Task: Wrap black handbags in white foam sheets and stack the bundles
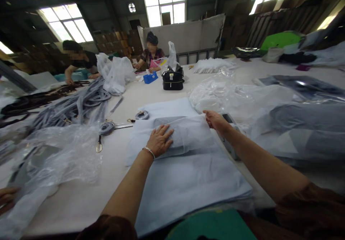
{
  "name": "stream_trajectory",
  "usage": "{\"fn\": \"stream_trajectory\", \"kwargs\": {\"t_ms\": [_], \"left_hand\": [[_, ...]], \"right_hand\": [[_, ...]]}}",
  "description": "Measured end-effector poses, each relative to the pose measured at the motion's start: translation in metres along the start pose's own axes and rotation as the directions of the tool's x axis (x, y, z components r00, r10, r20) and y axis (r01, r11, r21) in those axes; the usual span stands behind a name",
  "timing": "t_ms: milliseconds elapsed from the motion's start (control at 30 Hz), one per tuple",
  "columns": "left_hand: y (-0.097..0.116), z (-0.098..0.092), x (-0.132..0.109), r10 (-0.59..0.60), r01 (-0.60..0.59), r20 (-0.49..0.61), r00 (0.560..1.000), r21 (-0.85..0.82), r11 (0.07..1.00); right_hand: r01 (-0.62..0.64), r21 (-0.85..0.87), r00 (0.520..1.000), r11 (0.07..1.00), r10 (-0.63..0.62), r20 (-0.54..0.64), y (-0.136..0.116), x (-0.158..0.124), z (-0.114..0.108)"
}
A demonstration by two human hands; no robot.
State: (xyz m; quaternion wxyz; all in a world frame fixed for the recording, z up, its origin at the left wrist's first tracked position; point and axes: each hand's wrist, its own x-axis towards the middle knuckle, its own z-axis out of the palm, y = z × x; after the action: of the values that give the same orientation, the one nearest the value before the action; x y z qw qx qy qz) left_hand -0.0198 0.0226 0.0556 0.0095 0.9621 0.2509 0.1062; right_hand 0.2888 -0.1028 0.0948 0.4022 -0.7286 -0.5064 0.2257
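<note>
A grey item [167, 122] lies under a folded sheet of thin white wrapping paper [192, 135], through which its shape shows faintly. My left hand [159, 139] rests flat on this wrapped bundle, fingers spread, a silver bracelet at the wrist. At the bundle's far right corner, my right hand [215, 122] pinches the edge of the wrapping paper between thumb and fingers. More white sheets [188, 186] are spread beneath the bundle and towards me. Beyond it sits a coiled grey strap [142, 115], with another coiled strap [107, 128] and its metal clasp to the left.
Clear plastic bags [72, 153] cover the left side, near a pile of grey straps [81, 99]. Plastic-wrapped grey goods [304, 128] fill the right. A black handbag [173, 81] and blue box [150, 77] stand farther back. Two people work across the table; another person's hand [7, 198] shows lower left.
</note>
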Motion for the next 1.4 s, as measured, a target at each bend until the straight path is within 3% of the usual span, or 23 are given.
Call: {"fn": "stream_trajectory", "kwargs": {"t_ms": [67,133,200,300,500,567,700,767,867,933,1033,1100,1167,1267,1400], "left_hand": [[0.000,0.002,0.001,-0.003,0.003,-0.014,1.000,-0.001,1.000],[-0.001,0.004,0.001,-0.001,0.001,-0.021,1.000,-0.010,1.000],[-0.001,0.004,0.001,-0.005,0.004,-0.019,1.000,-0.021,1.000],[-0.002,0.003,0.001,-0.016,0.016,-0.011,1.000,-0.037,0.999],[-0.004,0.000,0.001,-0.020,0.020,-0.004,1.000,-0.051,0.999],[-0.002,0.000,0.001,-0.020,0.020,-0.008,1.000,-0.040,0.999],[0.005,-0.003,0.005,-0.024,0.024,0.009,1.000,-0.006,1.000],[0.009,-0.006,0.006,-0.030,0.030,0.027,0.999,0.015,0.999],[0.013,-0.010,0.007,-0.042,0.041,0.041,0.998,0.040,0.998],[0.014,-0.011,0.007,-0.047,0.045,0.045,0.998,0.056,0.997],[0.016,-0.012,0.007,-0.038,0.034,0.047,0.998,0.079,0.996],[0.016,-0.013,0.007,-0.016,0.011,0.052,0.999,0.091,0.996],[0.015,-0.015,0.008,0.014,-0.020,0.061,0.998,0.098,0.995],[0.011,-0.016,0.011,0.069,-0.076,0.075,0.995,0.088,0.993],[0.002,-0.016,0.014,0.122,-0.127,0.094,0.988,0.050,0.991]], "right_hand": [[-0.011,0.260,1.000,0.966,0.006,0.019,0.014,-0.032,0.004],[0.031,0.355,0.997,0.935,-0.052,0.052,0.028,-0.061,0.015],[0.090,0.260,0.989,0.961,-0.117,0.090,0.038,-0.078,0.029],[0.085,0.070,0.994,0.994,-0.090,0.062,0.045,-0.082,0.040],[0.149,-0.081,0.978,0.986,-0.159,-0.135,0.039,-0.066,0.018],[0.091,-0.160,0.981,0.983,-0.116,-0.153,0.043,-0.068,0.015],[-0.130,-0.358,0.988,0.925,0.092,-0.123,0.055,-0.077,0.025],[-0.175,-0.414,0.980,0.893,0.118,-0.161,0.054,-0.080,0.030],[-0.047,-0.447,0.936,0.893,-0.117,-0.331,0.035,-0.080,0.030],[0.146,-0.498,0.849,0.855,-0.366,-0.380,0.011,-0.077,0.031],[0.472,-0.507,0.726,0.722,-0.644,-0.241,-0.028,-0.067,0.046],[0.609,-0.460,0.688,0.646,-0.719,-0.100,-0.045,-0.055,0.067],[0.621,-0.441,0.723,0.648,-0.691,0.004,-0.051,-0.037,0.090],[0.498,-0.499,0.840,0.709,-0.537,0.075,-0.042,-0.007,0.116],[0.372,-0.570,0.920,0.733,-0.375,0.118,-0.021,0.020,0.127]]}}
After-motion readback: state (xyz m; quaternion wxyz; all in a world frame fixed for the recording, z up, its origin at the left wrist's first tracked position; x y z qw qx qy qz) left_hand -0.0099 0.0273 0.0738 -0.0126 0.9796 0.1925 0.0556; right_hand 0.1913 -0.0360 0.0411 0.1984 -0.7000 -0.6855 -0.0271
